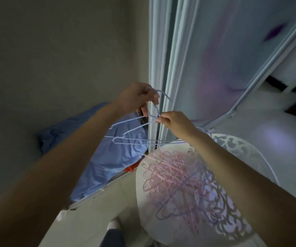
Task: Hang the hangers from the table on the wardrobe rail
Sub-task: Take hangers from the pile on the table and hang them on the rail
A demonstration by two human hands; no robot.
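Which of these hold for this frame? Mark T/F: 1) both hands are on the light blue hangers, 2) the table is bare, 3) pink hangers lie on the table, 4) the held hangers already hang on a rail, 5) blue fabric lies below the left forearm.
1) True: the left hand and right hand both pinch the light blue hangers near their hooks.
2) False: the white table carries a pile of hangers.
3) True: pink hangers are heaped there, with a darker blue hanger among them.
4) False: they are held in the air; no rail is visible.
5) True: blue fabric lies there.
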